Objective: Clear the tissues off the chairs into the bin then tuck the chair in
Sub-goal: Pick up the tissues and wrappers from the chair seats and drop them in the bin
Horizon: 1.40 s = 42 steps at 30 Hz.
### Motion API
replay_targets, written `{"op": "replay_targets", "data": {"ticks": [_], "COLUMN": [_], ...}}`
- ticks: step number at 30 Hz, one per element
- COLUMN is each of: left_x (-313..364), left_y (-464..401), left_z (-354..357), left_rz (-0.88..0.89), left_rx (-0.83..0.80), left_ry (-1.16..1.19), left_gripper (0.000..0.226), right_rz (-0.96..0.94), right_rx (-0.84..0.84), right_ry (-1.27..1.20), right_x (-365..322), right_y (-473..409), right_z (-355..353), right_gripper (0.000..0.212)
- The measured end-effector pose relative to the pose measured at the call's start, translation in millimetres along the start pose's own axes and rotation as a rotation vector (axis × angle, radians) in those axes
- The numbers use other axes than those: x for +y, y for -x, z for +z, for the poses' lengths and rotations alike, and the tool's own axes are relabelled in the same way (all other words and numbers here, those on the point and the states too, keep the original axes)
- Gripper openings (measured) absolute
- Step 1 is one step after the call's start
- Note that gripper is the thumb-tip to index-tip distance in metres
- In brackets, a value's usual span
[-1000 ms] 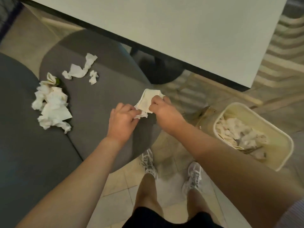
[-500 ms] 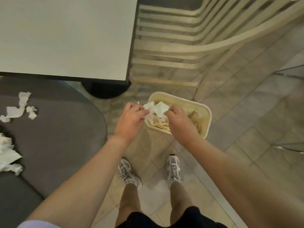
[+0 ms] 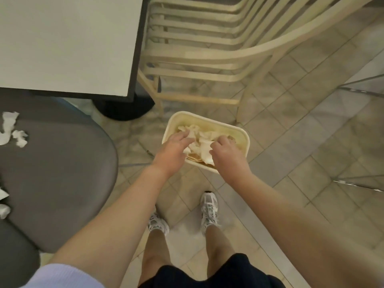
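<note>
Both my hands hover over the cream bin (image 3: 245, 140) on the tiled floor. My left hand (image 3: 172, 151) has its fingers spread and straight above the near-left rim. My right hand (image 3: 228, 155) hangs with loosely curled fingers over the near-right rim. A crumpled white tissue (image 3: 202, 147) lies between the two hands on the pile of tissues inside the bin, and neither hand visibly grips it. To the left is the grey chair seat (image 3: 62, 173), with a torn tissue strip (image 3: 8, 127) and a small scrap (image 3: 20, 138) on its far side. More tissue (image 3: 3, 210) shows at the frame's left edge.
The white table (image 3: 62, 38) overhangs the chair, its dark round base (image 3: 124, 110) on the floor just left of the bin. Stacked cream slatted chairs (image 3: 207, 48) stand right behind the bin. A second dark seat (image 3: 16, 258) is at the lower left. My feet stand behind the bin.
I turned from the chair to the bin carrying the tissue in both hands. Over the bin my fingers have opened and the tissue now lies on the pile inside.
</note>
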<state>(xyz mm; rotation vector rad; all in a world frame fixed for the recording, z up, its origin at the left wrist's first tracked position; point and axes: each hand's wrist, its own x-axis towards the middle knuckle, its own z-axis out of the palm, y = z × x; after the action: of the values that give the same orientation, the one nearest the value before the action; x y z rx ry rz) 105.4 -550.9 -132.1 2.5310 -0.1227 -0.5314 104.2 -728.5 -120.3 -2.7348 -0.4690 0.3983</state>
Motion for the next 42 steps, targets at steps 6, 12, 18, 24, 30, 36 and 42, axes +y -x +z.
{"op": "replay_targets", "data": {"ticks": [6, 12, 18, 24, 30, 36, 42], "left_x": [-36, -108, -191, -279, -379, -467, -546], "left_y": [34, 79, 123, 164, 192, 181, 140], "left_z": [-26, -57, -99, -144, -176, -191, -203], "left_rz": [-0.049, -0.206, -0.293, -0.404, -0.56, -0.651, -0.729], "left_rx": [0.17, 0.207, 0.291, 0.314, 0.346, 0.407, 0.371], "left_ry": [0.024, -0.028, -0.046, -0.02, -0.013, 0.011, 0.025], "left_gripper": [0.039, 0.039, 0.036, 0.042, 0.048, 0.061, 0.054], "right_rz": [-0.16, -0.315, -0.364, -0.424, -0.485, -0.555, -0.639], "right_rx": [-0.046, -0.099, -0.198, -0.278, -0.387, -0.468, -0.422], "right_ry": [0.03, 0.047, 0.071, 0.067, 0.091, 0.15, 0.191], "right_x": [-52, -135, -234, -333, -428, -492, -515], "right_y": [-24, -54, -88, -126, -173, -219, -262], "right_z": [4, 14, 28, 63, 117, 169, 219], "right_gripper": [0.016, 0.016, 0.024, 0.032, 0.031, 0.042, 0.054]}}
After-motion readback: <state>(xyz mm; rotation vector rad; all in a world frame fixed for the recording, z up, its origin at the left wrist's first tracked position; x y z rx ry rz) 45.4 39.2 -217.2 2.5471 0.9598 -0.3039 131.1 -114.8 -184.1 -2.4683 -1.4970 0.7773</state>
